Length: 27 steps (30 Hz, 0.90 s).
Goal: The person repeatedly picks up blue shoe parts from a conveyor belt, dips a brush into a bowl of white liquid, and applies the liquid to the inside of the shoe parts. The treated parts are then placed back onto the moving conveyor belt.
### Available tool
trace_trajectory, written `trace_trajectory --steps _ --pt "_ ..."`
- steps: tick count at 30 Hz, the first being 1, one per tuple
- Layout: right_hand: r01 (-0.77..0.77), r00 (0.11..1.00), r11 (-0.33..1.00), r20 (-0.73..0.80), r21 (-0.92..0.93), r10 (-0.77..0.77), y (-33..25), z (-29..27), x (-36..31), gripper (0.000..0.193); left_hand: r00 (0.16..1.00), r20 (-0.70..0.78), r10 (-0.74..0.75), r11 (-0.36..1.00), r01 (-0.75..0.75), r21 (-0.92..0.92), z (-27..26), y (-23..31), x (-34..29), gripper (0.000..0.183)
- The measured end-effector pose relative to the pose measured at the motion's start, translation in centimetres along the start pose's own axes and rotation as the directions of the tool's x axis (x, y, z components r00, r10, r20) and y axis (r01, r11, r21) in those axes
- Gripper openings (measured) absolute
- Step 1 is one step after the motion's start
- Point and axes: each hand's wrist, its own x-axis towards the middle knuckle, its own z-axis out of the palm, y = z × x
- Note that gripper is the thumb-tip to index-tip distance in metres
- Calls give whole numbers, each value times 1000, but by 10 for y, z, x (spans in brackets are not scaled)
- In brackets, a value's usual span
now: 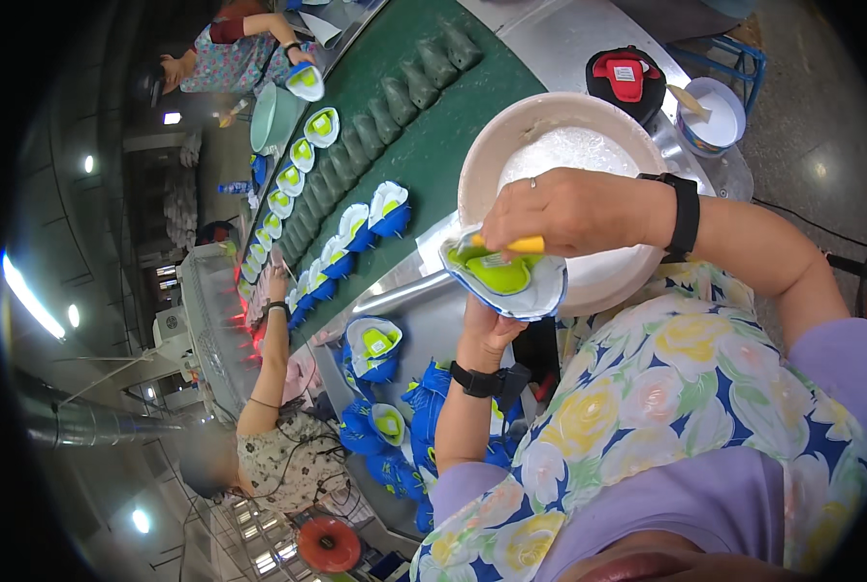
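Note:
A blue shoe upper [506, 278] with a white lining and a lime-green tongue is tilted over the near rim of a large pale basin [482, 145]. My left hand [493, 328] grips it from beneath, with most of the fingers hidden behind it. Above its opening, my right hand [540, 211] is closed round a yellow-handled brush [525, 244]. The brush's head is hidden by the fingers and the upper. White, foamy-looking stuff covers the basin's bottom.
More blue uppers [373, 344] pile up in a grey tray [409, 325] at my left. A green conveyor belt [497, 58] carries rows of uppers and grey shoe lasts [387, 121]. Two co-workers [283, 456] [244, 53] are along it. Right stand a white pot [720, 112] and a black-red upper [627, 78].

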Motion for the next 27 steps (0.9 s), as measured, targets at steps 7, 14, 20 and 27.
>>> trace_trajectory --steps 7,14,20,27 --pt "-349 937 936 -19 35 350 5 -10 -4 24 985 145 92 995 -95 10 -16 14 2 45" --pt "-622 780 783 75 -18 621 5 -27 -5 28 884 94 458 803 -456 384 2 15 -6 50" --pt "-320 934 945 -141 74 327 15 -8 -4 21 881 111 459 736 -447 508 17 22 -3 51" --pt "-456 890 890 13 13 456 16 -20 -7 20 734 158 661 611 -648 454 -14 46 16 53"
